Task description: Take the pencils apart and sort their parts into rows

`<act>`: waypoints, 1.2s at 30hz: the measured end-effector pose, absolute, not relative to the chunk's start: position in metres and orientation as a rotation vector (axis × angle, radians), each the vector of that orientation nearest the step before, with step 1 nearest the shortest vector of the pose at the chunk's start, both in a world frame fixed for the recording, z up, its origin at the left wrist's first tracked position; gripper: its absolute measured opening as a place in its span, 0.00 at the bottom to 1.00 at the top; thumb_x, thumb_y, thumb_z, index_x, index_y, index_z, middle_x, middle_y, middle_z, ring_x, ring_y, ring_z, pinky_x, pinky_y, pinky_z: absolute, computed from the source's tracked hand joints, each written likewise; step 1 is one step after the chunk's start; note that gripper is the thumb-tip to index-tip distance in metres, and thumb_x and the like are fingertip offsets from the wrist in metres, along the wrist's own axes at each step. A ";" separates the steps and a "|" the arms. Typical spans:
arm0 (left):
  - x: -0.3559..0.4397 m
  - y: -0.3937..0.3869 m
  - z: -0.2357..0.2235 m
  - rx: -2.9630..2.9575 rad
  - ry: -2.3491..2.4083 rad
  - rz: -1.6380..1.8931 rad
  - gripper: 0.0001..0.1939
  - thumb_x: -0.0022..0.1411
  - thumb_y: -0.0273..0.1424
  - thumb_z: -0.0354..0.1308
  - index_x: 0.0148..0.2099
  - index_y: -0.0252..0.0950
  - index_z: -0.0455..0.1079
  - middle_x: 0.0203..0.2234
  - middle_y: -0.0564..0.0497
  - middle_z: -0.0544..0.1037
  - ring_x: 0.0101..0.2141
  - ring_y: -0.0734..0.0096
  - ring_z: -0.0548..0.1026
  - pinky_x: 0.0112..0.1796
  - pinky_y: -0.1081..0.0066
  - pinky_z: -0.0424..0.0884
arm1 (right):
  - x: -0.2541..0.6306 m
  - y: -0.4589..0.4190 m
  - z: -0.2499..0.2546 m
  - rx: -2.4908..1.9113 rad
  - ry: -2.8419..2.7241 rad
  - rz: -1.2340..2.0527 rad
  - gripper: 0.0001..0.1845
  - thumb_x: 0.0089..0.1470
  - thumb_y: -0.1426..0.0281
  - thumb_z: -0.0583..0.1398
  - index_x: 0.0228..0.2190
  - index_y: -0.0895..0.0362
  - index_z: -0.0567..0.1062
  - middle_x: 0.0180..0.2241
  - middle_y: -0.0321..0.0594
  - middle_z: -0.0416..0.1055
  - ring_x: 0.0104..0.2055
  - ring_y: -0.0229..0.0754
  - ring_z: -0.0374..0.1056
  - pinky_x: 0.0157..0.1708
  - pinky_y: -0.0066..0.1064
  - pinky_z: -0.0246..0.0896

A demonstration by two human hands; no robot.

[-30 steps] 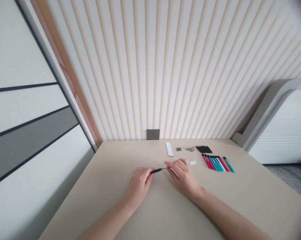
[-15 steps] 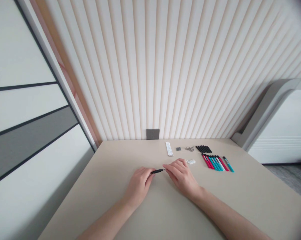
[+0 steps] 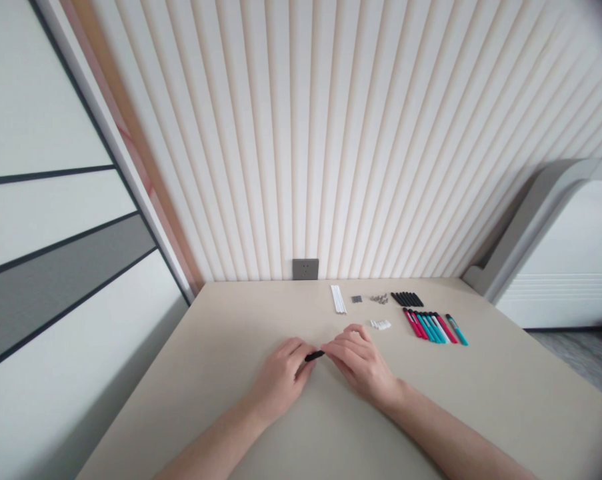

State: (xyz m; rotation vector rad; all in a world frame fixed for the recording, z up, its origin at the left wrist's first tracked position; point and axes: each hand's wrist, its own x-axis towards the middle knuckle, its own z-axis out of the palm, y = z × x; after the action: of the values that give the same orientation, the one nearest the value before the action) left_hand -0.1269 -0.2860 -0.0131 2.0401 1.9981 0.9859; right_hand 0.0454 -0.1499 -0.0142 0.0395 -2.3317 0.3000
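Note:
My left hand point(image 3: 284, 377) is closed around a short black pen barrel point(image 3: 314, 356), whose right end sticks out between thumb and forefinger. My right hand point(image 3: 363, 363) meets that end with thumb and forefinger pinched together on the small, pale pen tip; the fingertips hide most of it. Both hands are low over the near middle of the table. Just beyond my right hand lies a small pile of white pieces point(image 3: 380, 325).
On the table point(image 3: 221, 333), toward the wall, lie white refill tubes point(image 3: 338, 299), small grey pieces point(image 3: 357, 299), metal tips point(image 3: 379, 299) and black barrels point(image 3: 407, 299). Red, teal and white pen bodies point(image 3: 429, 327) lie at the right. A wall socket point(image 3: 305, 269) is behind.
Both hands have come slightly nearer to me and closer together. The right fingers now cover the barrel's end, and less of the barrel shows. The white pile is more fully visible.

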 end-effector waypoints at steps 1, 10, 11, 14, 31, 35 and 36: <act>-0.127 -0.286 -0.014 2.049 2.002 0.981 0.10 0.65 0.24 0.54 0.46 0.40 0.71 0.37 0.50 0.76 0.39 0.63 0.75 0.42 0.66 0.72 | 0.045 -0.150 -0.014 0.048 -2.335 0.304 0.19 0.63 0.79 0.55 0.53 0.53 0.68 0.40 0.39 0.78 0.41 0.39 0.71 0.49 0.39 0.59; -0.130 -0.284 -0.020 1.969 2.153 1.082 0.06 0.67 0.29 0.53 0.45 0.39 0.69 0.34 0.51 0.78 0.34 0.66 0.76 0.38 0.67 0.71 | 0.039 -0.117 -0.031 -0.674 -2.481 0.112 0.19 0.63 0.75 0.52 0.52 0.54 0.73 0.53 0.47 0.72 0.55 0.50 0.65 0.52 0.43 0.60; -0.130 -0.284 -0.020 1.970 2.156 1.085 0.06 0.67 0.29 0.54 0.45 0.40 0.69 0.34 0.51 0.78 0.34 0.66 0.77 0.38 0.67 0.71 | 0.038 -0.114 -0.032 -0.724 -2.512 0.093 0.19 0.63 0.74 0.52 0.53 0.55 0.72 0.54 0.47 0.71 0.56 0.50 0.64 0.53 0.43 0.60; -0.130 -0.284 -0.020 2.004 2.138 1.086 0.06 0.66 0.29 0.54 0.45 0.40 0.70 0.35 0.51 0.79 0.36 0.65 0.77 0.39 0.67 0.71 | 0.036 -0.110 -0.035 -0.781 -2.580 0.071 0.19 0.64 0.72 0.51 0.53 0.54 0.72 0.56 0.45 0.70 0.59 0.49 0.62 0.56 0.41 0.57; -0.130 -0.284 -0.021 2.019 2.126 1.084 0.08 0.68 0.29 0.53 0.48 0.40 0.68 0.37 0.51 0.79 0.38 0.65 0.77 0.41 0.65 0.71 | 0.048 -0.116 -0.025 -1.044 -2.592 -0.165 0.13 0.64 0.73 0.53 0.32 0.56 0.77 0.32 0.43 0.75 0.39 0.46 0.68 0.40 0.37 0.49; -0.130 -0.285 -0.019 2.004 2.116 1.105 0.07 0.68 0.29 0.52 0.47 0.40 0.68 0.37 0.50 0.78 0.37 0.65 0.76 0.41 0.65 0.71 | 0.049 -0.113 -0.024 -1.113 -2.599 -0.175 0.16 0.65 0.70 0.52 0.28 0.57 0.76 0.32 0.44 0.74 0.39 0.46 0.67 0.38 0.37 0.47; -0.130 -0.285 -0.018 2.001 2.113 1.106 0.06 0.68 0.29 0.52 0.47 0.40 0.67 0.37 0.50 0.78 0.37 0.65 0.76 0.41 0.65 0.70 | 0.049 -0.112 -0.024 -1.124 -2.599 -0.172 0.16 0.65 0.70 0.52 0.28 0.57 0.76 0.32 0.44 0.74 0.39 0.46 0.67 0.38 0.37 0.47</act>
State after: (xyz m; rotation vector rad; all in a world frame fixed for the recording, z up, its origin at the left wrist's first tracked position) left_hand -0.1296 -0.2852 -0.0183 2.0010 2.1134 1.1061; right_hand 0.0493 -0.1124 -0.0243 -1.1243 -2.5995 -0.1722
